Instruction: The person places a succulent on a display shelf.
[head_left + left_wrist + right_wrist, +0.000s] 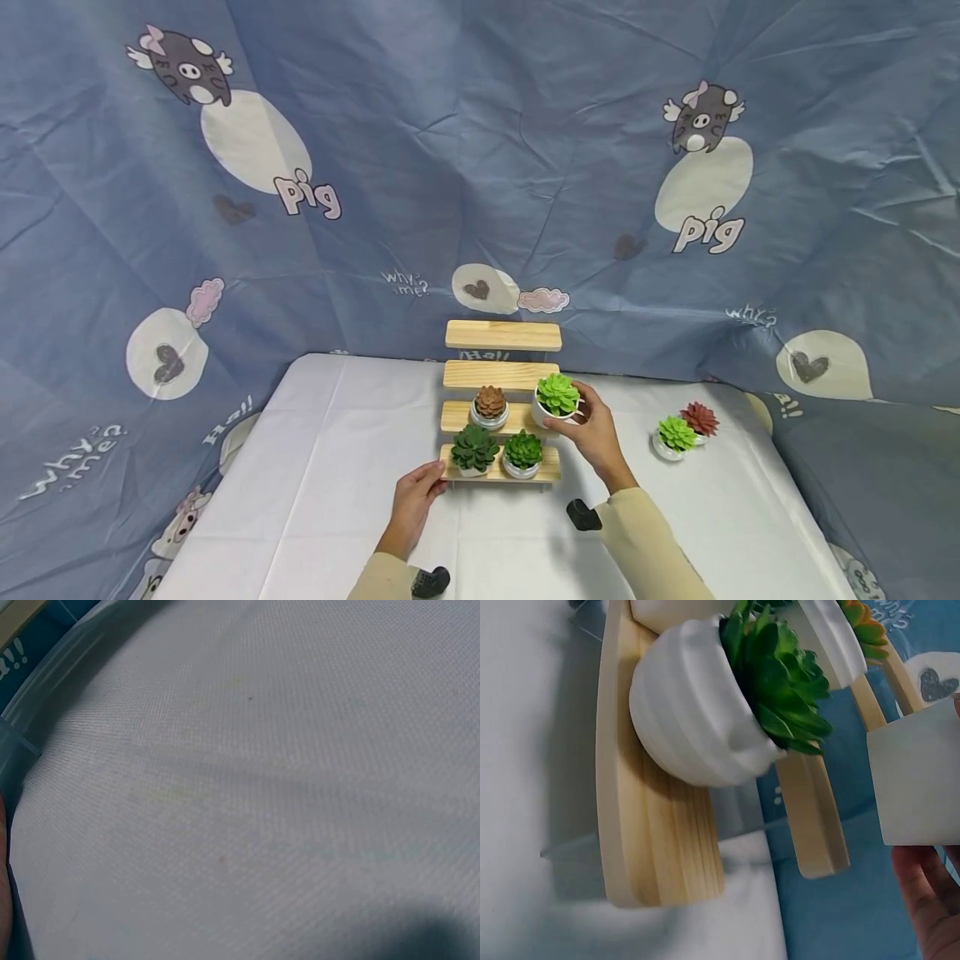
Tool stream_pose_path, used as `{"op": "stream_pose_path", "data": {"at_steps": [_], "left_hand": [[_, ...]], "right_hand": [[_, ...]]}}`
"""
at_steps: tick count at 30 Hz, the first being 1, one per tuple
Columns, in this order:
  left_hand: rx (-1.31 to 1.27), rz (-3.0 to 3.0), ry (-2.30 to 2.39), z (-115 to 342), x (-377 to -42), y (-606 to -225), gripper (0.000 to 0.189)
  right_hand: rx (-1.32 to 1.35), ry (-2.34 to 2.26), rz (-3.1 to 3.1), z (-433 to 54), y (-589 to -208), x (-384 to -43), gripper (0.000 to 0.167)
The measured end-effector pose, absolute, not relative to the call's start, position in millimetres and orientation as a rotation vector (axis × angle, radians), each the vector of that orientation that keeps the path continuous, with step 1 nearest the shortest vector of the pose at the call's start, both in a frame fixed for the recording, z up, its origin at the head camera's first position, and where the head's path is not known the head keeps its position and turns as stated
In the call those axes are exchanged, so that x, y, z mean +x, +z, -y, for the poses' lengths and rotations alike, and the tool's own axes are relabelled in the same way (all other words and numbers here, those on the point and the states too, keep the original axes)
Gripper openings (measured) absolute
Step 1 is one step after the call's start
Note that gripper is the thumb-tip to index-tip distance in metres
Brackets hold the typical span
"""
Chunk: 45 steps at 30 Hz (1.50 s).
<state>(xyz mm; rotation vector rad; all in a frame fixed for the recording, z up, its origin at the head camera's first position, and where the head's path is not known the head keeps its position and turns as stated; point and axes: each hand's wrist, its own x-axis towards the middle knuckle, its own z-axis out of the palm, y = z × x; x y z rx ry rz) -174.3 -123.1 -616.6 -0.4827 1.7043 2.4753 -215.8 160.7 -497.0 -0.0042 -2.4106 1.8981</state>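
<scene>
Your left hand point(415, 498) is gripping the wooden plant stand point(502, 335) by the left end of its lowest tier point(552, 468); your right hand point(597, 431), fingers curled, is pinching the white-potted light-green succulent point(557, 395) near the second-lowest tier's right end, beside the brown succulent point(491, 402).

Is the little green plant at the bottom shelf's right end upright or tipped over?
Upright. The green plant sits in its white pot, which rests on the bottom shelf, leaves facing up in the head view.
</scene>
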Motion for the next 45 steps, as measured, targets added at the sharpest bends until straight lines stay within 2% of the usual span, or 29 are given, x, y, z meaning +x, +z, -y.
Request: {"op": "stream_pose_path", "data": {"at_steps": [19,28,32,45], "left_hand": [[-0.489,-1.698,2.485,121.4,-174.7,-615.4,0.028],[-0.485,-1.691,2.498,121.4,-173.9,-614.3,0.023],[-0.473,-1.676,2.501,121.9,-172.6,-613.6,0.021],[-0.478,-1.706,2.484,122.0,-172.3,-612.2,0.027]], "right_hand": [[0.009,1.934,2.365,-139.0,-510.0,-220.0,0.08],[0.004,1.972,2.371,-128.3,-493.6,-211.5,0.077],[-0.029,1.968,2.359,-126.7,-505.4,-216.3,0.078],[0.003,1.973,2.361,-125.6,-510.9,-218.1,0.076]]}}
